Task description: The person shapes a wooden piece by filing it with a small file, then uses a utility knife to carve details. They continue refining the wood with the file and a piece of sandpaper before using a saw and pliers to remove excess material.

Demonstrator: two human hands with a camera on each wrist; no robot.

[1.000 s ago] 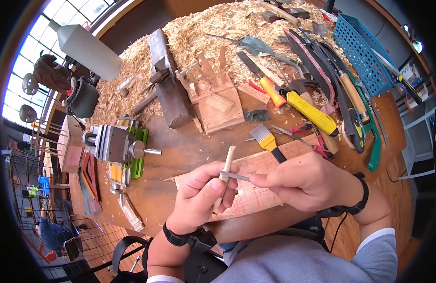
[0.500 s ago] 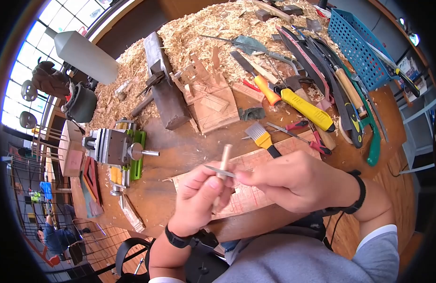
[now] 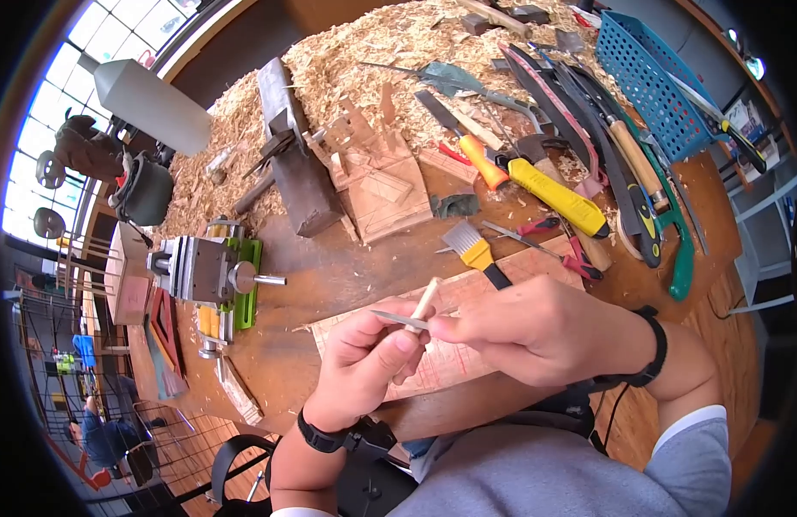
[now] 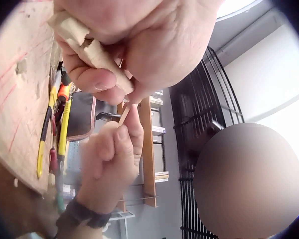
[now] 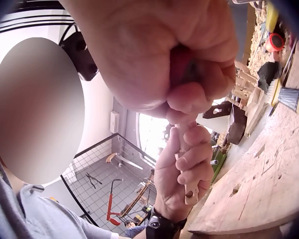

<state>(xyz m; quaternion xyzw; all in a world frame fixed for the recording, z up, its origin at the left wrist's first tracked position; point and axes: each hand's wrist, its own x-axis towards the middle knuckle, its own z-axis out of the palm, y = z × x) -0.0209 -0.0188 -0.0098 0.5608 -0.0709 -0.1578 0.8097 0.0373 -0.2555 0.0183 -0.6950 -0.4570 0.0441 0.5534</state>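
Note:
In the head view my left hand [image 3: 364, 362] grips a slim pale wooden stick [image 3: 427, 297] between thumb and fingers, its upper end leaning right. The left wrist view shows a notch cut into the stick's lower end [image 4: 97, 55]. My right hand [image 3: 540, 332] holds a thin grey file [image 3: 398, 319], whose tapered blade lies across the stick just above the left thumb. Inside the right fist, a red handle [image 5: 179, 64] shows in the right wrist view; the fingers hide most of it. Both hands are close together over a board with red lines [image 3: 450, 366].
A small vise [image 3: 200, 267] stands at the left. Behind the hands lie a brush [image 3: 476, 252], a yellow utility knife [image 3: 558, 196] and a carved wooden panel [image 3: 385, 202]. Wood shavings [image 3: 329, 69] heap at the back; a blue basket [image 3: 653, 90] stands back right.
The file has slid leftward over the stick, so its tip now sticks out past the left side. The stick has tilted to the right. The head view has shifted slightly.

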